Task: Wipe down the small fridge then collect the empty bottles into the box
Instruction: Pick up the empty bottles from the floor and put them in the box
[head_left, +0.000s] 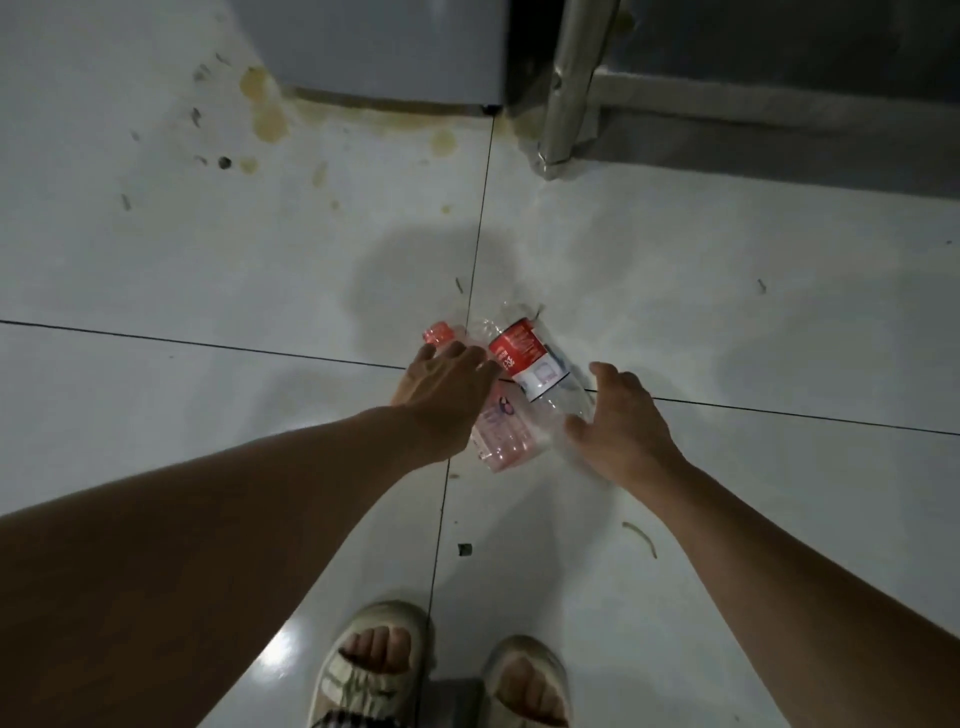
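Observation:
Two empty clear plastic bottles lie side by side on the white tiled floor. One carries a red and white label (524, 358); the other (501, 426) has a pale pink label and a red cap (438, 332). My left hand (447, 384) reaches down over the pink-labelled bottle, its fingers spread and touching the neck end. My right hand (618, 421) hovers by the red-labelled bottle's right side, fingers relaxed and holding nothing. The small fridge's grey lower edge (395, 62) shows at the top. No box is in view.
Yellowish stains (270, 124) mark the floor in front of the fridge. A metal leg (566, 88) of a frame stands at the top right with a dark base beside it. My sandalled feet (441, 675) stand at the bottom. Small bits of debris dot the tiles.

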